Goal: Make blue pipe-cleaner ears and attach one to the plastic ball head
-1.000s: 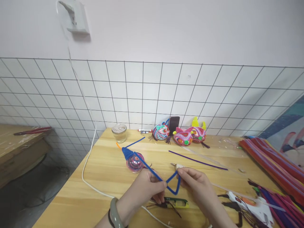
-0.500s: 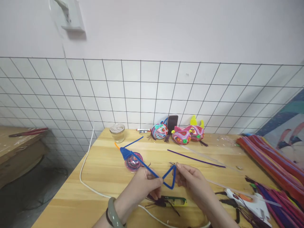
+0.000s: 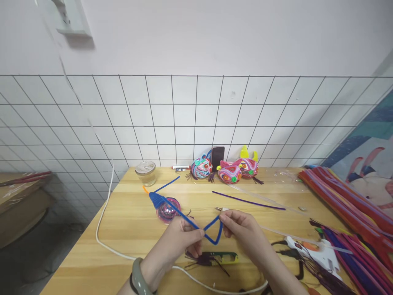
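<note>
Blue pipe cleaner (image 3: 184, 215): held above the table (image 3: 129, 229), pinched by left hand (image 3: 181, 241) and right hand (image 3: 238, 227). Its triangular loop has closed tighter than a second ago; shaping appears well along.

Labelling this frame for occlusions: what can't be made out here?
All head view:
- Blue pipe cleaner: the stretch pinched by the left hand is covered by its fingers.
- Small metal-tipped tool: its body is hidden behind the right hand.
- Green-handled tool: partly under the right hand.
- Glue gun: partly buried under loose pipe cleaners.
</note>
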The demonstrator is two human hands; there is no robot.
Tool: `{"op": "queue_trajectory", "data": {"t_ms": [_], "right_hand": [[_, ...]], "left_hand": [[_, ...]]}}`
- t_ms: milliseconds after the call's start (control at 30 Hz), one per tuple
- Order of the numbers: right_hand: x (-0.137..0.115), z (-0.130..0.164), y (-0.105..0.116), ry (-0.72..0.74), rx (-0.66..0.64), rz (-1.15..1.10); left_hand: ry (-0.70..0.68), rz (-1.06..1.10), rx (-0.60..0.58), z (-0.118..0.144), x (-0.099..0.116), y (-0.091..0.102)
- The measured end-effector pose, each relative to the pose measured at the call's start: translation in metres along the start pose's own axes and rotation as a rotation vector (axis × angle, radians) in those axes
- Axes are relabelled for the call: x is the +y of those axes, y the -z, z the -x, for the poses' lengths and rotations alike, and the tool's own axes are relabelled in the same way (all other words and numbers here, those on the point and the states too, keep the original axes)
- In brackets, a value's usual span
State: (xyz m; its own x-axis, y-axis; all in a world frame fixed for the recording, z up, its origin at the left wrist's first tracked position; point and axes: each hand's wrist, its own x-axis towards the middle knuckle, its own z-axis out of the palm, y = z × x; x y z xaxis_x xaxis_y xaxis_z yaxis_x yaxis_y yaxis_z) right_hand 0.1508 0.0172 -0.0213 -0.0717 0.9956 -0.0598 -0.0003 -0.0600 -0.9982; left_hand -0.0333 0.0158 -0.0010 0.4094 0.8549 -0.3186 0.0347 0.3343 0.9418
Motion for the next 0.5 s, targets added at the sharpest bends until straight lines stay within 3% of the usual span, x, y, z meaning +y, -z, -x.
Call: {"op": "queue_trajectory", "data": {"t_ms": [500], "right_hand": [[-0.0064,0.0024,-0.0038,-0.015,-0.012,-0.035]], "left_hand": [[0.012,0.012,0.003,-0.0006,0.0003,-0.0014]]}}
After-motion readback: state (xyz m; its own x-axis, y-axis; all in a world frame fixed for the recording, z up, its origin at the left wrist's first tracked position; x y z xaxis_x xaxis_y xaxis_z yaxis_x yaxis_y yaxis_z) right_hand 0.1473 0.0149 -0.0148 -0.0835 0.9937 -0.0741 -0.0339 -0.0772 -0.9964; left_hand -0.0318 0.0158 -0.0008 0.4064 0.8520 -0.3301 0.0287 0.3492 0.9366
